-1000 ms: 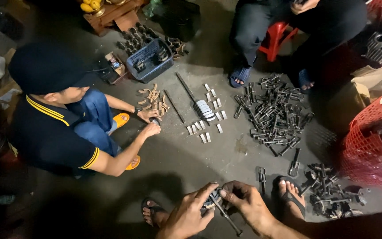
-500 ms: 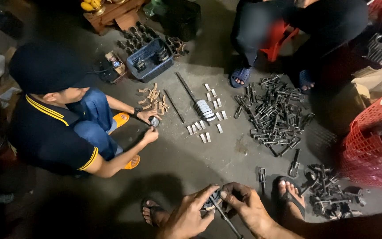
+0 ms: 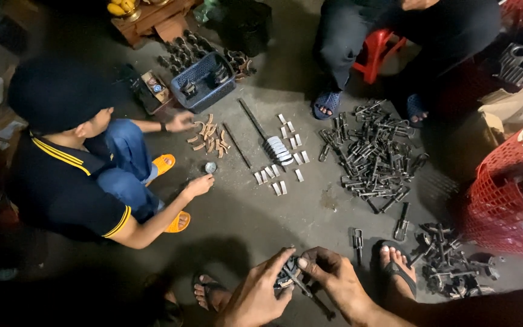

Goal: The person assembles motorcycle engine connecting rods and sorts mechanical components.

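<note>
The co-worker's hand point(image 3: 181, 121) now reaches the brown pieces point(image 3: 208, 136); left hand point(image 3: 260, 293) and right hand point(image 3: 333, 280) both pinch the metal part point(image 3: 288, 279) between fingertips

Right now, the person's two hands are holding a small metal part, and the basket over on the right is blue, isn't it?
Not quite. Both hands, left hand and right hand, do hold the small metal part, but the head view shows the basket on the right is red, not blue.
</note>
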